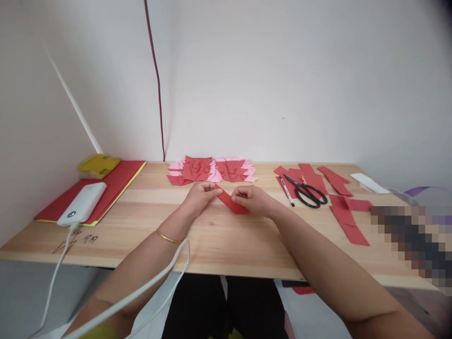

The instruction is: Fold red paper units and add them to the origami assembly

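Note:
A red paper strip [231, 202] lies slanted on the wooden table [219, 240] between my two hands. My left hand [199, 195] pinches its upper left end with fingers closed. My right hand [252, 197] grips the strip's right side, fingers curled over it. A gold bangle sits on my left wrist. Just beyond my hands, by the wall, lies a row of folded red and pink paper pieces [212, 170].
Black scissors [307, 192] and a pen [286, 190] rest on several red paper strips [344, 212] to the right. A white power bank [83, 202] with its cable lies on red and yellow sheets [116, 181] at left, near a yellow object [99, 165].

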{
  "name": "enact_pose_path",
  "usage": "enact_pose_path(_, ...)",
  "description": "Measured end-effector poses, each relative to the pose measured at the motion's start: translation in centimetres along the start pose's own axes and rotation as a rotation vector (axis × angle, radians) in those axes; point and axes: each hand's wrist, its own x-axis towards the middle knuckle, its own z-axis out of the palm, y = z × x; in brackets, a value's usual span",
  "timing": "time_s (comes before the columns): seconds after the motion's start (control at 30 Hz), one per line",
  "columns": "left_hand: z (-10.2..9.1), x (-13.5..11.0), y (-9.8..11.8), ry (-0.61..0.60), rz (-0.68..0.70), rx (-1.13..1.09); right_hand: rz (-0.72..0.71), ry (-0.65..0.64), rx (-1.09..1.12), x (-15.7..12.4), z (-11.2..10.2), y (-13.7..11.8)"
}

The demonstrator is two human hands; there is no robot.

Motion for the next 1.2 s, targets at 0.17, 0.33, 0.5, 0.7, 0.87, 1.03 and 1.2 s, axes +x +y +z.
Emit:
enact_pose_path(0.17, 0.3, 0.1, -0.2, -0.012, 0.017, -0.101, -0.057, 0.016, 0.021, 0.1, 0.5, 0.0)
enact_pose_path(0.33, 0.8, -0.2, -0.4, -0.071, -0.021, -0.067, -0.061, 0.153, 0.063, 0.5, 1.1, -0.2)
enact_pose_path(0.5, 1.2, -0.5, -0.1, -0.024, 0.030, -0.046, -0.069, 0.134, 0.077, 0.8, 1.7, 0.1)
enact_pose_path(0.7, 1.3, -0.6, 0.2, -0.001, 0.035, -0.048, -0.085, 0.150, 0.127, 0.9, 2.3, 0.5)
enact_pose_path(0.87, 1.2, -0.5, -0.1, -0.035, -0.024, -0.178, -0.154, 0.249, 0.173, 1.5, 2.4, 1.2)
enact_pose_path(1.03, 0.7, -0.6, 0.3, -0.054, -0.169, -0.380, -0.260, 0.432, 0.157, 1.5, 2.0, 1.7)
enact_pose_path(1.2, 0.8, -1.3, 1.1, -0.244, -0.311, -0.460, -0.441, 0.515, 0.023, 0.9, 1.7, 1.4)
